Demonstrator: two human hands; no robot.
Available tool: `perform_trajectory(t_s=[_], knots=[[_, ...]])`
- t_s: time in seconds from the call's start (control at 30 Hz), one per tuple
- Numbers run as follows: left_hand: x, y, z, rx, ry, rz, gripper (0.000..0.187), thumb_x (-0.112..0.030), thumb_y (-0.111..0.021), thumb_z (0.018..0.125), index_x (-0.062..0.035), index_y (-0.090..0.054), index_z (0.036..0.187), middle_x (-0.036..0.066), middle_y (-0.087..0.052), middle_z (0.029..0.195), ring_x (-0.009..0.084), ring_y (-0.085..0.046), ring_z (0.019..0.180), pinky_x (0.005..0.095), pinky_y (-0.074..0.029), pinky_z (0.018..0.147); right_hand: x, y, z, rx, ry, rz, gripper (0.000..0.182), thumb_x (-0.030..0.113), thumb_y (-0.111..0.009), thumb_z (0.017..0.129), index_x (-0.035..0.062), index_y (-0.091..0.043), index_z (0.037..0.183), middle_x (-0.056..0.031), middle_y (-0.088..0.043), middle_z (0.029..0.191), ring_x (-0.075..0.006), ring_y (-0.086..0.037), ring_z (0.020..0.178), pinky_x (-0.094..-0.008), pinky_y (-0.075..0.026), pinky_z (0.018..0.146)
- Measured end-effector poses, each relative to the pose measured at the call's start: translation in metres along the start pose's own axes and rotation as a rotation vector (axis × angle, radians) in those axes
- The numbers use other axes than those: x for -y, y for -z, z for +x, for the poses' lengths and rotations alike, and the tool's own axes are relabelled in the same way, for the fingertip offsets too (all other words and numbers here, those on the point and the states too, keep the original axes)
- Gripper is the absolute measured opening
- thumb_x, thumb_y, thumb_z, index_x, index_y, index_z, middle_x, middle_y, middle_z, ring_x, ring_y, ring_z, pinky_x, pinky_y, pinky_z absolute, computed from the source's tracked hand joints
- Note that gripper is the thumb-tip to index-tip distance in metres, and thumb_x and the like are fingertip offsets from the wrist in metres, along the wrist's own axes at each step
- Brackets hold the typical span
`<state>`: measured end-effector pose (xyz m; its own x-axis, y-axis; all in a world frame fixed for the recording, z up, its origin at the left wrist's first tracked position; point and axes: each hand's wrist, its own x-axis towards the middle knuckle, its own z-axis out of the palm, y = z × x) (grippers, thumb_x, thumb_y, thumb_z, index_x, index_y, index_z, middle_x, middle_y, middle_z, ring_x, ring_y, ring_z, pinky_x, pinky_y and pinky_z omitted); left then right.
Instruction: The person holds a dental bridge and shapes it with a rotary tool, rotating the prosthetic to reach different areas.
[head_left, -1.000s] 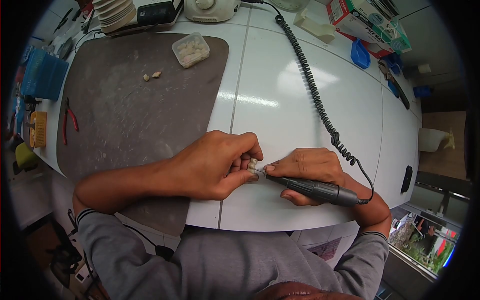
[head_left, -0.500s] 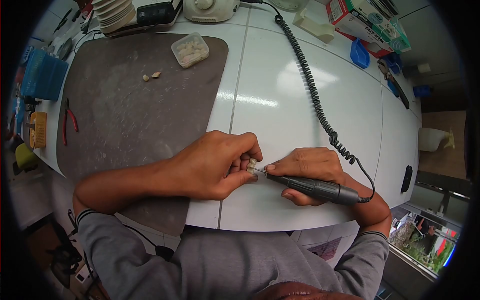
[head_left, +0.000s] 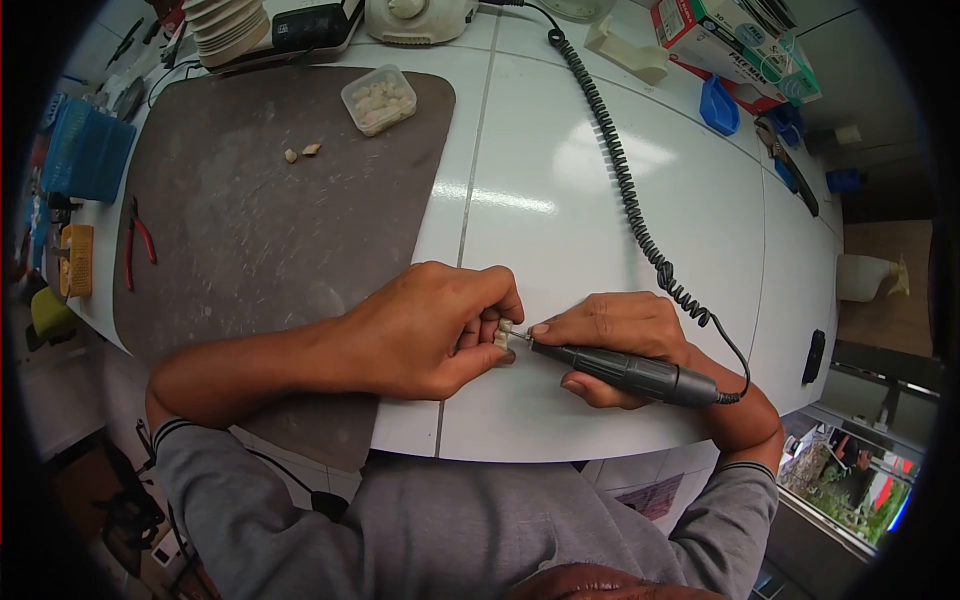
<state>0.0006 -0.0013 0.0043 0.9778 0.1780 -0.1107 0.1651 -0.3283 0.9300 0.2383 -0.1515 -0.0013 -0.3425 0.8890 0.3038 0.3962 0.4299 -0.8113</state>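
Observation:
Between the thumb and fingers of my left hand (head_left: 430, 330) is a small cream-coloured piece that looks like a row of dental crowns (head_left: 502, 333). My right hand (head_left: 615, 330) grips a dark rotary handpiece (head_left: 630, 373), its body slanting down to the right. The thin metal bit at its left end meets the crown piece, or comes very close to it; contact is too small to confirm. Both hands are just above the white tiled tabletop near its front edge. Part of the crown piece is hidden by my left fingers.
A coiled black cord (head_left: 625, 175) runs from the handpiece to the control unit (head_left: 418, 22) at the back. On the brown mat (head_left: 230, 230) are a clear tub (head_left: 380, 100) of pale pieces, two loose bits and red-handled pliers (head_left: 138, 243). A blue tray (head_left: 719, 107) stands back right.
The handpiece tip has shifted slightly up along the crown piece, and my right hand has tilted a little with it. My left hand stays nearly still.

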Motion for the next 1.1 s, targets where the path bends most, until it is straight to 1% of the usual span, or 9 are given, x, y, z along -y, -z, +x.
perform_trajectory(t_s=[0.37,0.63,0.73,0.83,0.93,1.1], knots=[[0.0005,-0.0009,0.0001,0.001,-0.007,0.008,0.029,-0.011,-0.084,0.089,0.0009,-0.067,0.11,0.006,-0.07,0.082,0.0134,-0.068,0.07,0.0278,-0.054,0.062,-0.0004,0.0002,-0.0001,-0.005,0.001,0.016,0.039,0.013,-0.083,0.084,-0.0028,-0.077,0.119,-0.0177,-0.081,0.099,-0.0283,-0.081,0.085,-0.0367,-0.067,0.077],[0.0008,-0.0015,0.0006,0.001,-0.011,0.008,0.03,-0.01,-0.084,0.089,0.0012,-0.067,0.111,0.007,-0.07,0.082,0.0135,-0.068,0.069,0.0279,-0.054,0.061,0.0001,-0.0011,-0.0002,-0.026,0.013,0.015,0.036,0.015,-0.081,0.085,-0.0037,-0.077,0.116,-0.017,-0.081,0.095,-0.0282,-0.08,0.082,-0.0364,-0.066,0.074],[0.0057,-0.0037,0.0007,-0.045,-0.064,-0.024,0.03,-0.009,-0.084,0.09,0.0018,-0.067,0.112,0.006,-0.07,0.083,0.0112,-0.067,0.069,0.0264,-0.053,0.061,-0.0013,-0.0005,-0.0025,-0.057,0.061,0.031,0.036,0.017,-0.08,0.086,-0.0047,-0.077,0.114,-0.0165,-0.08,0.091,-0.0279,-0.08,0.081,-0.0358,-0.066,0.073],[0.0001,0.0006,0.0002,-0.035,-0.014,-0.051,0.029,-0.006,-0.082,0.09,0.0021,-0.067,0.113,0.004,-0.07,0.083,0.0075,-0.065,0.068,0.0238,-0.052,0.059,-0.0021,-0.0002,-0.0042,-0.091,0.083,0.04,0.035,0.018,-0.079,0.087,-0.0057,-0.077,0.113,-0.0167,-0.079,0.089,-0.028,-0.08,0.079,-0.0355,-0.065,0.072],[0.0032,-0.0005,-0.0003,-0.064,-0.041,-0.041,0.029,-0.005,-0.082,0.091,0.0012,-0.068,0.115,0.003,-0.071,0.084,0.0048,-0.064,0.068,0.0216,-0.051,0.058,-0.0024,-0.0015,-0.0042,-0.108,0.081,0.034,0.036,0.019,-0.078,0.087,-0.0061,-0.077,0.113,-0.0175,-0.079,0.089,-0.0284,-0.079,0.078,-0.0355,-0.065,0.071],[0.0034,-0.0001,-0.0006,-0.055,-0.018,-0.062,0.031,-0.006,-0.083,0.09,0.0,-0.067,0.116,0.002,-0.07,0.085,0.004,-0.064,0.068,0.021,-0.051,0.058,-0.0026,-0.0026,-0.0042,-0.091,0.075,0.018,0.037,0.02,-0.08,0.088,-0.0062,-0.076,0.113,-0.0186,-0.079,0.09,-0.0288,-0.08,0.079,-0.0359,-0.065,0.072]])
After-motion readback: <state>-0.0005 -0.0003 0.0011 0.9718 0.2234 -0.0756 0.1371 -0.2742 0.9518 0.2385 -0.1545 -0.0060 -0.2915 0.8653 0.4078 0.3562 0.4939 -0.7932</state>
